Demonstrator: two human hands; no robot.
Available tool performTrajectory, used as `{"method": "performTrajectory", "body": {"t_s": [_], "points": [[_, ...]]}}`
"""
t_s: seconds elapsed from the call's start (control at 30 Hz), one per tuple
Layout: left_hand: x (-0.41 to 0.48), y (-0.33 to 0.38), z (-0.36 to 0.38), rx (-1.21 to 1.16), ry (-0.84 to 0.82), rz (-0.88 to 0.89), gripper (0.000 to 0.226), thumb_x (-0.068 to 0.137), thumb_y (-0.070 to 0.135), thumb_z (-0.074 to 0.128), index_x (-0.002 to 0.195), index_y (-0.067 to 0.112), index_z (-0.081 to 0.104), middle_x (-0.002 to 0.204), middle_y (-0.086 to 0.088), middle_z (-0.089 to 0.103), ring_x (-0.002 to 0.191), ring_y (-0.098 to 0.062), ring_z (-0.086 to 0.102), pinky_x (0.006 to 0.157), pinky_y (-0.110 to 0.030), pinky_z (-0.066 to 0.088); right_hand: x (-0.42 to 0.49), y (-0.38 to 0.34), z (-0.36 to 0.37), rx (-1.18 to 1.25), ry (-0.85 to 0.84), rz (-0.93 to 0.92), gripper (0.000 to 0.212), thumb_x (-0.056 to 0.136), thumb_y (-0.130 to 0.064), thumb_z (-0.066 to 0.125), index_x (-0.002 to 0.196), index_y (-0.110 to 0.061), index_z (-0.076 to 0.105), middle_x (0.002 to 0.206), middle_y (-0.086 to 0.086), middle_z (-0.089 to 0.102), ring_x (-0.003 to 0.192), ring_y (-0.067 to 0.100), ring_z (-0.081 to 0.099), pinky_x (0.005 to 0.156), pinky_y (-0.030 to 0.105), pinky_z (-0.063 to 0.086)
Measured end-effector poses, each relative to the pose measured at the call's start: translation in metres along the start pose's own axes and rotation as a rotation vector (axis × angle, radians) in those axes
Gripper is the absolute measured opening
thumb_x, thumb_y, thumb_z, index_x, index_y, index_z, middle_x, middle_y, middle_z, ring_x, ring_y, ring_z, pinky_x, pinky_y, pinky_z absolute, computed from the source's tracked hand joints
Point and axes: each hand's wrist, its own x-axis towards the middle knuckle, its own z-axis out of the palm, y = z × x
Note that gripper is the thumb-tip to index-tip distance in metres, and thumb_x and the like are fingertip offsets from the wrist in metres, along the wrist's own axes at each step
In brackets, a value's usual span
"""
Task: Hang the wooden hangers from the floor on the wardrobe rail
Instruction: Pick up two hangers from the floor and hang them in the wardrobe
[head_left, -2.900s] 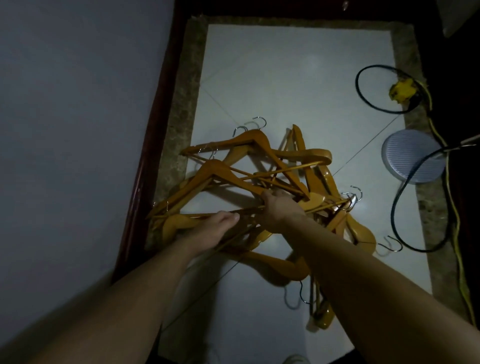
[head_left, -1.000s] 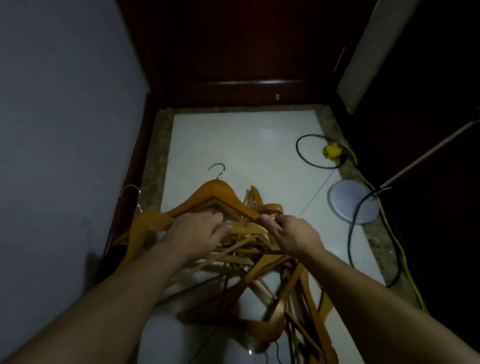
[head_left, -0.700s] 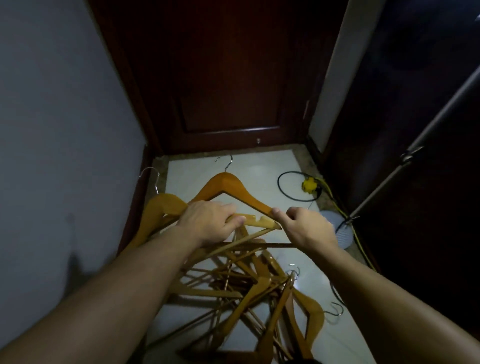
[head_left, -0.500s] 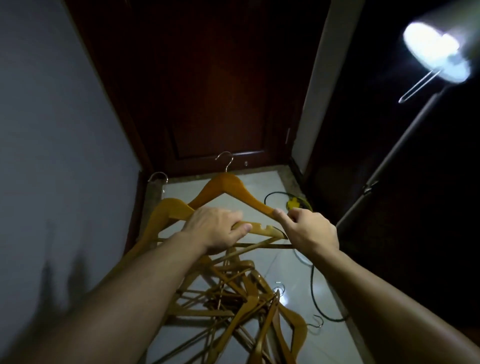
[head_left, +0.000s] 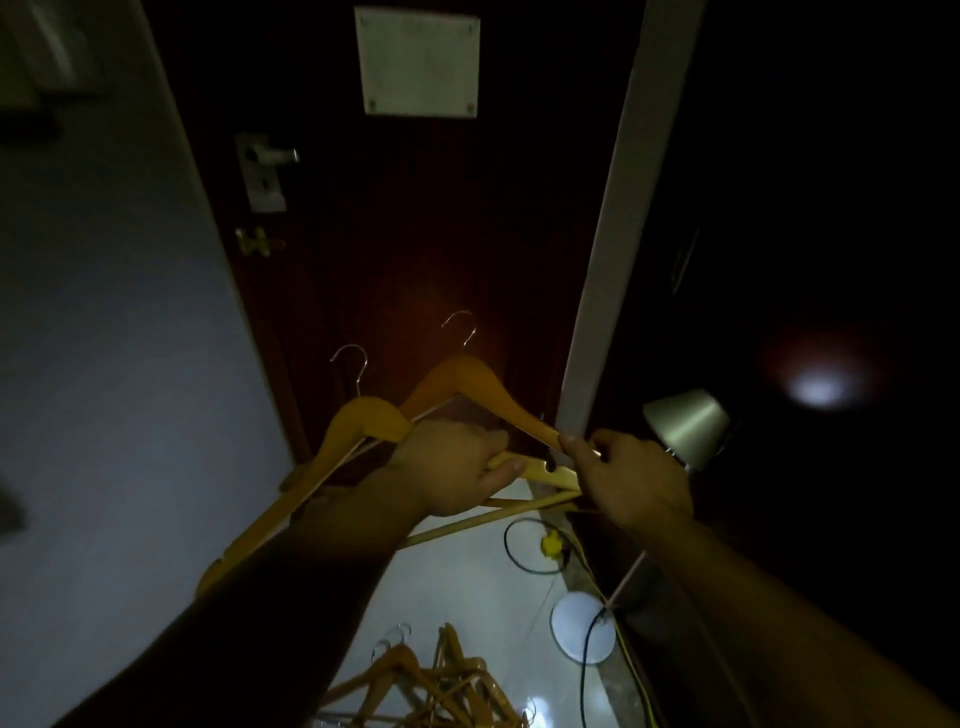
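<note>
Hangers (head_left: 470, 382): two, orange-brown wood, with curved shoulders, lower bars and silver wire hooks pointing up. They are held raised before the door (head_left: 415, 249), well above the floor (head_left: 467, 587).
Left hand (head_left: 454, 475): the arm is extended forward and the fingers are curled round the overlapping hanger arms.
Right hand (head_left: 631, 486): thumb and forefinger are pinched on the right tip of the rear hanger, just beside the left hand.
Pile (head_left: 426, 691): further hangers, tangled, are seen at the floor's near edge.
</note>
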Motion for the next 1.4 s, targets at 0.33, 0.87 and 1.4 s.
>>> {"method": "performTrajectory", "body": {"t_s": [0.33, 0.87, 1.4], "points": [[0.013, 0.038, -0.217, 0.082, 0.197, 0.111, 0.041, 0.098, 0.062, 0.028, 0.085, 0.030, 0.050, 0.073, 0.007, 0.054, 0.064, -0.010, 0.052, 0.067, -0.038, 0.050, -0.032, -0.086, -0.208, -0.097, 0.197, 0.008, 0.058, 0.094, -0.075, 0.028, 0.075, -0.029, 0.057, 0.066, -0.008, 0.066, 0.065, 0.009, 0.063, 0.074, 0.035, 0.057], [0.002, 0.167, -0.358, 0.109, 0.442, 0.440, 0.040, 0.097, 0.062, 0.029, 0.080, 0.030, 0.045, 0.071, 0.009, 0.051, 0.061, -0.008, 0.050, 0.058, -0.030, 0.039, -0.165, -0.089, -0.378, -0.178, 0.528, 0.163, 0.052, 0.097, -0.072, 0.031, 0.082, -0.030, 0.059, 0.067, -0.008, 0.063, 0.062, 0.009, 0.060, 0.066, 0.034, 0.054], [0.015, 0.441, -0.383, -0.015, 0.529, 0.845, 0.043, 0.098, 0.063, 0.029, 0.085, 0.027, 0.050, 0.077, 0.007, 0.056, 0.067, -0.011, 0.054, 0.064, -0.031, 0.049, -0.359, 0.062, -0.518, -0.327, 0.667, 0.506, 0.053, 0.096, -0.072, 0.030, 0.075, -0.029, 0.053, 0.071, -0.008, 0.062, 0.071, 0.011, 0.059, 0.071, 0.035, 0.054]]}}
